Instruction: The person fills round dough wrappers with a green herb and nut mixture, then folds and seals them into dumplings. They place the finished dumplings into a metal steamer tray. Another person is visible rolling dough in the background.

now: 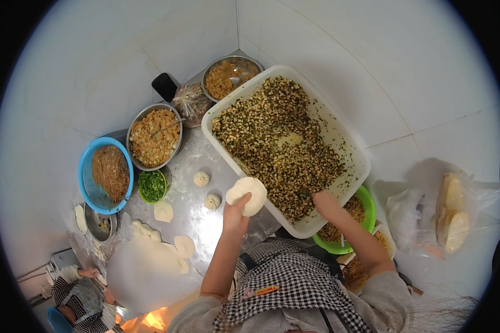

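Note:
My left hand [236,214] holds a flat round dough wrapper [250,193], its thumb resting on top, beside the near-left rim of a large white plastic tub [360,166]. Chopped filling with green bits [271,125] is heaped inside that tub. At its near right corner my right hand [328,206] reaches down to the filling. The fingertips there are hidden, and whether they grip anything does not show. Two pleated buns, one farther [201,179] and one nearer [212,202], sit on the floured metal table [183,162] left of the wrapper.
Left are a blue basket [82,175], a steel bowl of orange-yellow filling [154,135], a green cup of chopped greens [152,186], and dough pieces [184,247]. A green basin [371,208] stands partly under the tub. Another person [83,295] works lower left.

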A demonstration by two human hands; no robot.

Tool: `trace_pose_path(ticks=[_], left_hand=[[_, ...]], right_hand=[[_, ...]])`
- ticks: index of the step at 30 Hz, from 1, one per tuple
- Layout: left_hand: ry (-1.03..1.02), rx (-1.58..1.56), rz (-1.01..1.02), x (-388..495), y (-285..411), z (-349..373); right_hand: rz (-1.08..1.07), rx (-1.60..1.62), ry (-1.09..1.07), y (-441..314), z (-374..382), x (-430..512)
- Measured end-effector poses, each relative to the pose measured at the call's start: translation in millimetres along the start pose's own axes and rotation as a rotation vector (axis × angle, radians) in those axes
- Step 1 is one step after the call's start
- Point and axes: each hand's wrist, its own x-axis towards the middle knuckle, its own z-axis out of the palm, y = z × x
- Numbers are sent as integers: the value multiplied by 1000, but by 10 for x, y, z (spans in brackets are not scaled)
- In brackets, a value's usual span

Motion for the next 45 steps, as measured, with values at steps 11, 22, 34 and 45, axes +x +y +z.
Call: trace_pose_path(ticks=[11,22,34,45], left_hand=[[-543,-831,-62,532,128,8],[-115,-254,-63,936,107,574],[-260,1703,331,1054,-923,701],[-188,1604,869,760,-800,898]], right_hand=[[-19,252,215,101,-284,892],[-272,591,88,-75,-573,981],[-28,541,37,158,-36,330],[278,1774,-223,-265,-499,50]])
